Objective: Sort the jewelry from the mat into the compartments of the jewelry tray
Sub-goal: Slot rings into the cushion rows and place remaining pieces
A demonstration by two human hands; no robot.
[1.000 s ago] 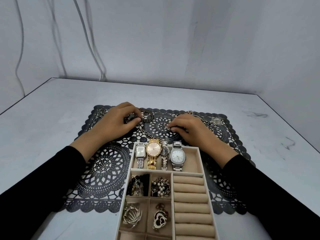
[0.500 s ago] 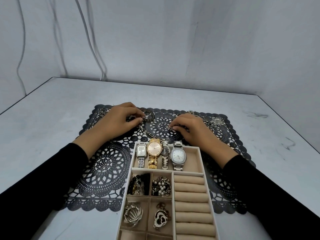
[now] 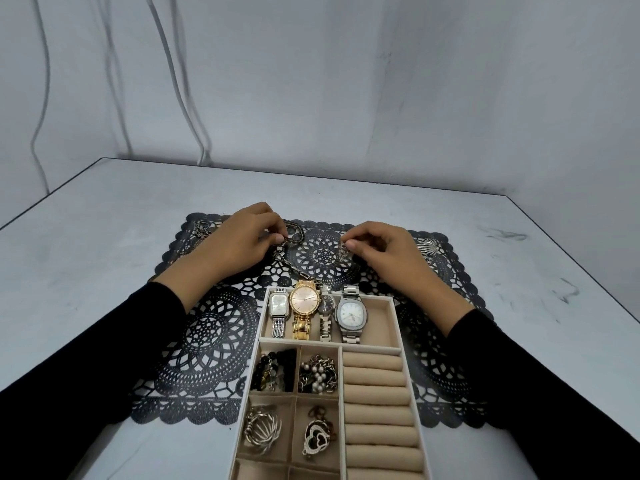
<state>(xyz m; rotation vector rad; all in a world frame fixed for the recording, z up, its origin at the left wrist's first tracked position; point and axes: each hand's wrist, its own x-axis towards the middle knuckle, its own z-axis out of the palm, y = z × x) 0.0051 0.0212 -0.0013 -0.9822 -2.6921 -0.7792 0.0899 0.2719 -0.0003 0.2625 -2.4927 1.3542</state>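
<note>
A black lace mat [image 3: 207, 341] lies on the grey table, and the beige jewelry tray [image 3: 398, 344] sits on its near side. Several watches [image 3: 304, 303] fill the tray's far compartment; small compartments hold beads, pearls, a silver piece and a heart pendant [image 3: 317, 441]. My left hand [image 3: 239, 244] pinches one end of a chunky metal chain [image 3: 294, 268] on the mat. My right hand [image 3: 384, 247] pinches a small silver piece [image 3: 343, 251], perhaps the chain's other end. The chain trails toward the watches.
A silver shell-shaped piece [image 3: 429, 245] lies at the mat's far right, and another small metal piece [image 3: 201, 230] at its far left. Ring rolls [image 3: 377, 393] fill the tray's right column. Cables hang on the wall behind the table.
My right hand has lifted slightly and moved right, now pinching a small silver piece off the mat. My left hand keeps its pinch on the chain.
</note>
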